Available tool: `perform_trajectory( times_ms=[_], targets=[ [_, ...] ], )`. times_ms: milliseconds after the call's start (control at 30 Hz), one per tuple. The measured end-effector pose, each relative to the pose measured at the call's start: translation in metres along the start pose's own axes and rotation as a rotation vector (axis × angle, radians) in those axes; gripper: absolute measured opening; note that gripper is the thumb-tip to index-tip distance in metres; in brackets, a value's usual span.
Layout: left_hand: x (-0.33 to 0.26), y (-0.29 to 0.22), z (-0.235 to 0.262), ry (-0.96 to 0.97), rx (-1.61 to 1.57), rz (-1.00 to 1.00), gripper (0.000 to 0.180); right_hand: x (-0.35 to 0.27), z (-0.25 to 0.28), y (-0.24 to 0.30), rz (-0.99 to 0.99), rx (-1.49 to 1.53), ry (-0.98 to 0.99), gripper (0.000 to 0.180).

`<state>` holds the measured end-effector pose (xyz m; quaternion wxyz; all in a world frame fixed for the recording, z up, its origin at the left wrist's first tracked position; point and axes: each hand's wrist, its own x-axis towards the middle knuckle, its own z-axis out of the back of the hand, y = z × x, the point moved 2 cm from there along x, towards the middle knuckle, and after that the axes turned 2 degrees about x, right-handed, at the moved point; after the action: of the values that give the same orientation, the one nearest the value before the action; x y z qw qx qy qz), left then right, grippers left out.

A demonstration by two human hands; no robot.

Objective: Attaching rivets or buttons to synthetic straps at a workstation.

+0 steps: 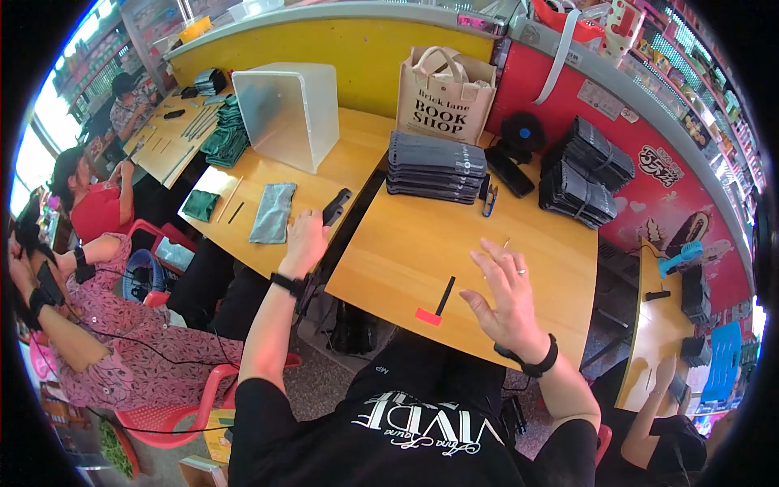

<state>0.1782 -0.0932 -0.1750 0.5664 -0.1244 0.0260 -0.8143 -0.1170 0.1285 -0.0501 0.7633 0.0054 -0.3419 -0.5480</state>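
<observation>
My left hand (305,242) reaches to the edge of the left table, fingers extended, beside a grey-green folded cloth (273,213). A black elongated object (336,207) lies right by its fingertips; whether they touch I cannot tell. Over the right side of the nearer table hovers my right hand (510,296), its fingers spread and a ring on one. A thin tan stick (507,242) shows at its fingertips, seemingly not gripped. To the left of that hand, a black narrow strip (445,295) lies with one end at a small red piece (428,317).
Behind are a stack of dark grey printed pouches (436,168), blue-handled snips (490,201), a canvas tote (448,96), a small black fan (522,134) and bundled pouches (580,174). A white bin (288,114) stands left. Co-workers sit at both sides; a gap separates the tables.
</observation>
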Motion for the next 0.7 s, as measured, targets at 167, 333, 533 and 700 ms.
perform_trajectory(
  times_ms=[167,333,533,700],
  targets=[
    [-0.060,-0.095,0.101,-0.112,-0.274,-0.552,0.043,0.009,0.001,0.027,0.008,0.051,-0.066,0.058],
    [-0.102,-0.141,0.135,-0.133,-0.462,-0.787,0.054,0.007,-0.007,0.047,-0.011,0.360,-0.079,0.033],
    [-0.140,-0.163,0.110,-0.522,-0.788,-0.710,0.051,-0.014,-0.002,0.080,-0.300,0.668,-0.185,0.017],
    [-0.145,-0.163,0.115,-0.437,-0.841,-0.750,0.044,-0.017,0.022,0.089,-0.194,0.443,-0.016,0.019]
  ],
)
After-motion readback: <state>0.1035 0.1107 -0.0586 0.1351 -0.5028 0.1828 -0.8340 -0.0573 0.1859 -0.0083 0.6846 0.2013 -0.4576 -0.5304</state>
